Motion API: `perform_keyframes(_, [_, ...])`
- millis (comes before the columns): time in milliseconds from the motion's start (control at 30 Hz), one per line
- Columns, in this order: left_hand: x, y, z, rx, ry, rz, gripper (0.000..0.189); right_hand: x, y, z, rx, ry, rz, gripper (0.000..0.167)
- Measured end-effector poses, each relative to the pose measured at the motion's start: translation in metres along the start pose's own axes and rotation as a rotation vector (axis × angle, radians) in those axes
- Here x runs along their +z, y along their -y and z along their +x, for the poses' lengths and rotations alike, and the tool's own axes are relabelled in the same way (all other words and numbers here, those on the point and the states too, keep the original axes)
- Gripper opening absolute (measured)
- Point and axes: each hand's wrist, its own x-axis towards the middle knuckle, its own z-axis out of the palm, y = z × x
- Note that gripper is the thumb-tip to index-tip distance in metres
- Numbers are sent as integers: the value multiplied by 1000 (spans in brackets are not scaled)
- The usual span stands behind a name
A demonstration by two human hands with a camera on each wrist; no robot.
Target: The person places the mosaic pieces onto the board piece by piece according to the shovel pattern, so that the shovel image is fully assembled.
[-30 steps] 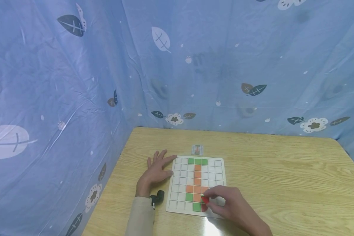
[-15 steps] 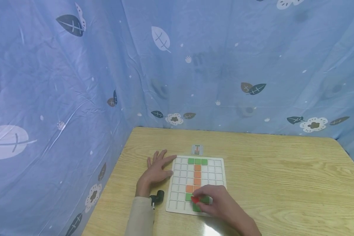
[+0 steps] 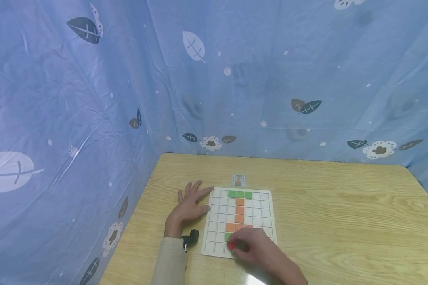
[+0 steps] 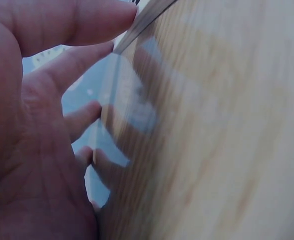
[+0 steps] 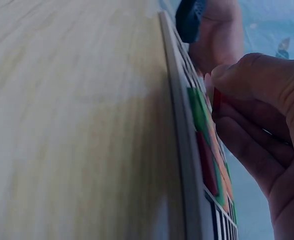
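Observation:
A white grid board (image 3: 210, 227) lies on the table, with green tiles (image 3: 240, 194) across its top row and a column of orange tiles (image 3: 239, 210) below. My left hand (image 3: 189, 209) rests at its left side, fingers spread, index fingertip and thumb touching the board's edge. Over the lower rows, my right hand (image 3: 255, 245) pinches a red tile (image 5: 216, 99) between thumb and fingers, tilted on edge at the board's surface. Another red tile (image 5: 206, 162) lies in the board beside a green tile (image 5: 197, 107) in the right wrist view. In the head view the right hand hides the lower tiles.
Just behind the board lies a small printed card (image 3: 238, 180) with a grid pattern. The wooden table (image 3: 342, 213) stretches away to the right. A blue patterned curtain (image 3: 264, 79) hangs behind and to the left. A black device (image 3: 190, 238) sits on my left wrist.
My right hand has moved left across the lower rows, carrying the pinched red tile. The board has shifted very slightly right. My left hand has stayed in place.

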Motion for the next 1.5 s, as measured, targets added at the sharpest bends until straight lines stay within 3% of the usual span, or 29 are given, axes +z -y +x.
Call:
perform_keyframes(67, [1, 0, 0, -4, 0, 3, 71, 2, 1, 0, 24, 16, -43, 24])
perform_keyframes(333, [0, -2, 2, -8, 2, 1, 71, 5, 8, 2, -38, 5, -158, 19])
perform_keyframes(667, [-1, -3, 3, -2, -1, 8, 72, 11, 6, 6, -179, -80, -292, 20])
perform_keyframes(933, [-1, -2, 3, 5, 0, 8, 73, 14, 5, 11, -252, -119, -298, 23])
perform_keyframes(1300, [0, -1, 2, -1, 5, 12, 73, 17, 3, 10, -207, -109, -256, 20])
perform_keyframes(1500, [1, 0, 1, -3, -1, 21, 73, 18, 3, 12, -232, -109, -270, 19])
